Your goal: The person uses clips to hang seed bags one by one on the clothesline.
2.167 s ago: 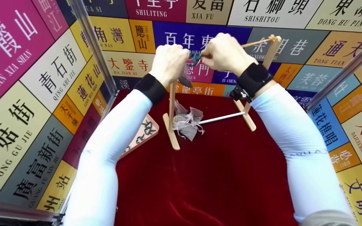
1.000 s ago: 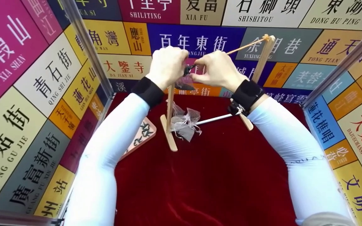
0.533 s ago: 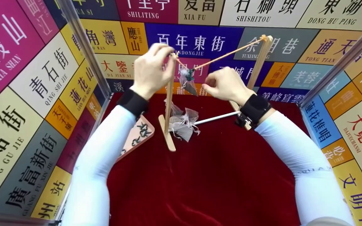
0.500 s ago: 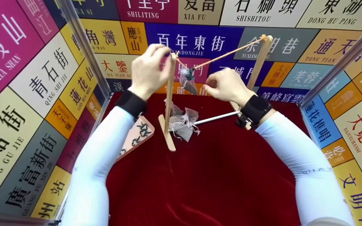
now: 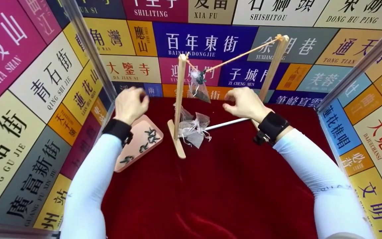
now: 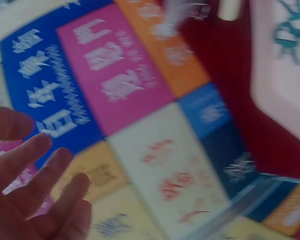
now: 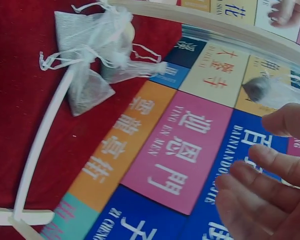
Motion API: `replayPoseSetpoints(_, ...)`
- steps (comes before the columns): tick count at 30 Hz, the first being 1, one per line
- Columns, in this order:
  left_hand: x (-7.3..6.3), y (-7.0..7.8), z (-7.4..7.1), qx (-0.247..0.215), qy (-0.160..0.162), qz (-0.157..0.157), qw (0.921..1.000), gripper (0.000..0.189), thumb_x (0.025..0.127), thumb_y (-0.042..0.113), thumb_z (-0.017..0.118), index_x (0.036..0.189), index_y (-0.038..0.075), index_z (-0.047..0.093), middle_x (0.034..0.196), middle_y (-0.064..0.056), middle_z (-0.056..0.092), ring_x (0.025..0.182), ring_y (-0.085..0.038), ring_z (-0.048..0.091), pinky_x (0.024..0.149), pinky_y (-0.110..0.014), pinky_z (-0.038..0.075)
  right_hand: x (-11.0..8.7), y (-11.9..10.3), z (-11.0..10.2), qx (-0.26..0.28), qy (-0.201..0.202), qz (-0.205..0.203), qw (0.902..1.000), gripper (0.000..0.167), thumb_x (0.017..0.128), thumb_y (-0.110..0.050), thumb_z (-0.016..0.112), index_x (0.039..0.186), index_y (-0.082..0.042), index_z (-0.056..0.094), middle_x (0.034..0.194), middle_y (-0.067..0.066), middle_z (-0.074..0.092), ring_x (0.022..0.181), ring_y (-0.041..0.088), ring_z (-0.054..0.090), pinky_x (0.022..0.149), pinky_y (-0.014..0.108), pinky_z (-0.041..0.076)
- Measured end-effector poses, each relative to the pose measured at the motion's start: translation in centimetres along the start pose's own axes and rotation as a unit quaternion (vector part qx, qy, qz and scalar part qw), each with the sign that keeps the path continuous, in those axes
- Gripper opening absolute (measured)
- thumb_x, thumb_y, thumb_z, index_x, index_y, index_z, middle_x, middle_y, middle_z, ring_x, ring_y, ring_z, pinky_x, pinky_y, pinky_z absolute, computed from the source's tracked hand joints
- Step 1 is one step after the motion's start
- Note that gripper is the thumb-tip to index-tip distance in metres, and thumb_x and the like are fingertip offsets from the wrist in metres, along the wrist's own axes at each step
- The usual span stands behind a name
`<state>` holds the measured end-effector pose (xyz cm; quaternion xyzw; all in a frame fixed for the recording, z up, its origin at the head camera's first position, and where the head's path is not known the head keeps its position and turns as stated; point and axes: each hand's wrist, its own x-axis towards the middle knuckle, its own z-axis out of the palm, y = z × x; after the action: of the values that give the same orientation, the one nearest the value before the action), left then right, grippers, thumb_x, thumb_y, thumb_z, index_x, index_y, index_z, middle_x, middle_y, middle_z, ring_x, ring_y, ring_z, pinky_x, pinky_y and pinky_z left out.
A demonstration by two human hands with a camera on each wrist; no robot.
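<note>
A sheer drawstring pouch (image 5: pixel 200 92) with something dark in its bottom hangs from an orange string (image 5: pixel 240 55), held by a small dark green clip (image 5: pixel 202 77). Wooden posts (image 5: pixel 179 96) carry the string at both ends. My left hand (image 5: pixel 131 103) holds nothing, its fingers loosely bent, just above the far end of a pink tray (image 5: pixel 137 134). Several dark green clips (image 5: pixel 152 136) lie in that tray. To the right of the hanging pouch, my right hand (image 5: pixel 245 103) is also free, fingers spread and loosely bent in the right wrist view.
Several sheer pouches (image 5: pixel 196 132) lie at the foot of the left post. A white rod (image 5: pixel 227 123) joins the posts low down, over red cloth (image 5: pixel 217 186). Sign-covered walls (image 5: pixel 204 39) with metal corner rails (image 5: pixel 93 49) enclose the back and sides.
Both hands have let go of the pouch and clip, which now hang from the string. My left hand has moved left and down towards the tray; my right hand has drawn right and down.
</note>
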<state>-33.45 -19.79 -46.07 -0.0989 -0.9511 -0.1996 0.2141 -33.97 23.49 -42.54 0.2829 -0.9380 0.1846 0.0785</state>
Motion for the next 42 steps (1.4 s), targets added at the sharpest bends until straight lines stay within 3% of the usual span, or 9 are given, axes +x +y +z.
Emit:
replayPoseSetpoints(6, -2.8, -4.3, 1.9, 0.010, -0.138, -0.057, 0.9887, 0.030, 0.100, 0.024, 0.067, 0.114, 0.002, 0.082, 0.115, -0.026, 0.083, 0.103, -0.051, 0.078, 0.090, -0.065, 0.063, -1.7, 1.2, 1.7, 0.008, -0.040, 0.034, 0.9986, 0.048, 0.095, -0.026, 0.080, 0.133, 0.003, 0.076, 0.125, 0.025, 0.080, 0.109, 0.044, 0.075, 0.096, 0.061, 0.061)
replayPoseSetpoints(13, -6.1, -7.6, 4.3, 0.016, -0.261, -0.124, 0.9572, 0.044, 0.093, 0.024, 0.073, 0.131, 0.003, 0.078, 0.136, -0.030, 0.077, 0.124, -0.055, 0.073, 0.102, -0.069, 0.060, -3.7, 2.4, 3.9, 0.009, -0.070, 0.087, 0.9937, 0.058, 0.093, -0.029, 0.083, 0.141, 0.002, 0.072, 0.133, 0.026, 0.078, 0.119, 0.045, 0.071, 0.101, 0.062, 0.060)
replayPoseSetpoints(18, -8.4, -8.9, 5.6, 0.002, -0.316, -0.123, 0.9407, 0.046, 0.090, 0.017, 0.080, 0.132, -0.001, 0.076, 0.136, -0.032, 0.076, 0.124, -0.056, 0.073, 0.105, -0.068, 0.060, -5.1, 3.4, 5.3, 0.012, -0.080, 0.121, 0.9893, 0.059, 0.092, -0.030, 0.085, 0.141, 0.001, 0.073, 0.135, 0.025, 0.078, 0.160, 0.049, 0.046, 0.116, 0.065, 0.056)
replayPoseSetpoints(21, -9.9, -9.5, 6.1, 0.001, -0.328, -0.121, 0.9371, 0.039, 0.089, 0.016, 0.084, 0.123, -0.003, 0.078, 0.127, -0.029, 0.080, 0.119, -0.052, 0.075, 0.104, -0.067, 0.061, -5.8, 3.7, 5.8, 0.017, -0.086, 0.125, 0.9883, 0.057, 0.092, -0.028, 0.085, 0.139, 0.004, 0.073, 0.140, 0.027, 0.077, 0.174, 0.046, 0.024, 0.122, 0.063, 0.053)
replayPoseSetpoints(23, -11.0, -11.2, 7.4, 0.003, -0.326, -0.111, 0.9387, 0.033, 0.087, 0.022, 0.089, 0.112, 0.001, 0.081, 0.116, -0.023, 0.084, 0.110, -0.045, 0.079, 0.098, -0.061, 0.064, -6.2, 3.8, 6.0, 0.018, -0.091, 0.125, 0.9878, 0.057, 0.093, -0.027, 0.085, 0.139, 0.005, 0.073, 0.142, 0.028, 0.075, 0.175, 0.045, 0.020, 0.120, 0.062, 0.055)
replayPoseSetpoints(28, -12.5, -12.4, 8.9, 0.034, -0.338, -0.124, 0.9322, 0.029, 0.082, 0.031, 0.094, 0.086, 0.008, 0.078, 0.096, -0.017, 0.084, 0.090, -0.035, 0.079, 0.082, -0.054, 0.065, -6.8, 3.8, 6.4, 0.009, -0.098, 0.111, 0.9889, 0.056, 0.095, -0.026, 0.084, 0.141, 0.005, 0.071, 0.141, 0.028, 0.076, 0.147, 0.046, 0.063, 0.110, 0.061, 0.060)
replayPoseSetpoints(30, -12.8, -11.4, 8.5, 0.053, -0.348, -0.141, 0.9253, 0.028, 0.082, 0.029, 0.093, 0.082, 0.007, 0.076, 0.096, -0.020, 0.083, 0.089, -0.038, 0.079, 0.079, -0.057, 0.064, -6.8, 3.8, 6.6, 0.005, -0.099, 0.104, 0.9897, 0.056, 0.096, -0.026, 0.083, 0.141, 0.005, 0.071, 0.139, 0.028, 0.077, 0.131, 0.046, 0.074, 0.109, 0.062, 0.060)
replayPoseSetpoints(36, -13.6, -11.5, 9.5, 0.070, -0.335, -0.151, 0.9273, 0.027, 0.081, 0.023, 0.090, 0.092, 0.002, 0.077, 0.106, -0.028, 0.082, 0.099, -0.047, 0.080, 0.083, -0.062, 0.066, -7.1, 3.8, 7.2, 0.001, -0.102, 0.096, 0.9902, 0.056, 0.095, -0.029, 0.083, 0.139, 0.005, 0.073, 0.135, 0.027, 0.079, 0.127, 0.044, 0.076, 0.111, 0.062, 0.058)
replayPoseSetpoints(42, -13.7, -11.2, 10.4, 0.060, -0.327, -0.132, 0.9337, 0.017, 0.082, 0.010, 0.080, 0.092, -0.003, 0.078, 0.107, -0.033, 0.081, 0.101, -0.052, 0.079, 0.087, -0.064, 0.065, -7.4, 3.7, 7.8, 0.020, -0.105, 0.095, 0.9897, 0.053, 0.095, -0.025, 0.083, 0.136, 0.007, 0.074, 0.133, 0.029, 0.079, 0.127, 0.047, 0.075, 0.112, 0.060, 0.058)
